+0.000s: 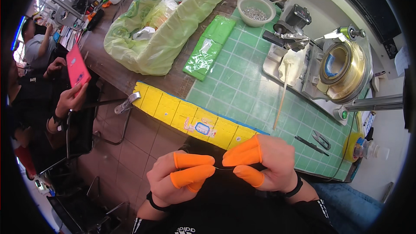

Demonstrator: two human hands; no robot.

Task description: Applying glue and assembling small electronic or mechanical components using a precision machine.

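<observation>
Orange finger cots cover several fingertips of both my hands. My left hand (172,177) is closed in a pinch, low in front of the table edge. Opposite it, my right hand (272,160) pinches too. A thin, slightly bowed wire (224,169) spans the small gap between them; its ends are hidden in my fingers. Just beyond my hands, a yellow padded strip (173,112) runs along the table edge, with a clamp (128,103) at its left end. To the right, thread snips (321,140) and black tweezers (311,145) lie on the green gridded mat (242,91).
A machine with a round metal spool (344,71) stands at right, a thin stick (280,104) before it. Farther back are a bowl of small clear pieces (255,11), a green packet (209,47) and a lined bin (143,56). At left, another person holds a red phone (78,66).
</observation>
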